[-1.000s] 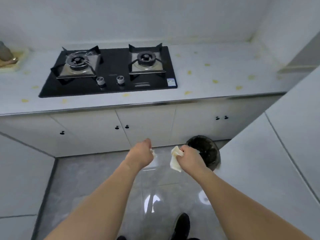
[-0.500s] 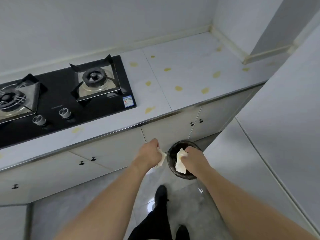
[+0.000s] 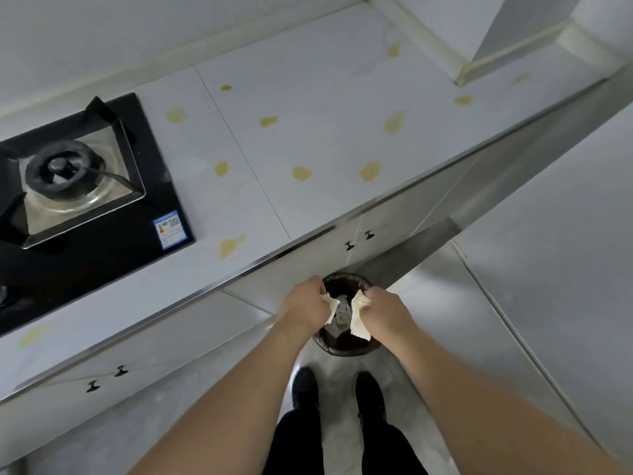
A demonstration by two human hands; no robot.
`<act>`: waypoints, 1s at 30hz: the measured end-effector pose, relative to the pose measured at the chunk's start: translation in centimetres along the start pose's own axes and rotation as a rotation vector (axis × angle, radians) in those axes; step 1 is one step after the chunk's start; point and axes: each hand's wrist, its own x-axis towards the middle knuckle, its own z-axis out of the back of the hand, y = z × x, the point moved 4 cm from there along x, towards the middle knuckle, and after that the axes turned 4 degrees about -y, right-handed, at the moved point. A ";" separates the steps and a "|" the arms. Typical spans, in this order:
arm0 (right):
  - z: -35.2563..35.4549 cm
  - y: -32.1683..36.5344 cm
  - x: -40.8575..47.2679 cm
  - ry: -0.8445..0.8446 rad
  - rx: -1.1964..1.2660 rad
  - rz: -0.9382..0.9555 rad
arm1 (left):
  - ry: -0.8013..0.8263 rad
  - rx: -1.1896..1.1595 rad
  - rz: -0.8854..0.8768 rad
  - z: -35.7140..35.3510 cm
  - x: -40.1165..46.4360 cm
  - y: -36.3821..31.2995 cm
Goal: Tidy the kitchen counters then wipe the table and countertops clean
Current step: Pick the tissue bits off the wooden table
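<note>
Standing with two black shoes (image 3: 337, 389) on the grey floor, the person holds both hands right over the round dark bin (image 3: 346, 347), which sits on the floor just past the shoes.

The left hand (image 3: 303, 308) is curled tight on a crumpled cream paper wipe (image 3: 331, 303). The right hand (image 3: 385, 308) is curled tight on a second crumpled cream paper wipe (image 3: 358, 318), and a long bit of it hangs down. Both wipes are above the bin's open mouth, one at each side of the middle. Some grey rubbish (image 3: 340, 315) shows inside the bin, between the two wipes.

So the bin lies straight below both grips. Neither hand looks nearer than the other. I think the next move only needs the fingers to let go, and the wipes should fall in. The left wipe is closer to the bin's rim, so it might catch there.

Just past the bin are the white cupboard doors (image 3: 376, 234). Above them is the white stone countertop (image 3: 325, 80), and it has many yellow spots (image 3: 301, 173) on it, so the wiping is not done yet. Far to the left of the bin, on that countertop, is the black glass gas stove (image 3: 102, 255).
</note>
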 end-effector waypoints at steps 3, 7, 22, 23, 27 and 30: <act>-2.6 -1.7 4.2 0.012 -0.017 -0.008 | 0.003 0.039 0.045 -4.3 3.5 1.2; -7.3 -4.4 9.9 0.034 -0.041 -0.005 | 0.002 0.059 0.119 -10.2 8.6 4.2; -10.0 -7.2 13.3 0.110 -0.122 0.056 | 0.040 0.080 0.082 -13.3 12.0 6.1; -8.8 -6.4 12.2 0.112 -0.119 0.070 | 0.034 0.080 0.075 -12.0 10.8 5.3; -2.8 -2.5 6.2 0.136 -0.129 0.148 | -0.016 0.087 0.070 -5.8 4.5 1.7; 1.0 0.5 2.0 0.153 -0.196 0.227 | -0.063 0.066 0.083 -1.6 0.0 0.1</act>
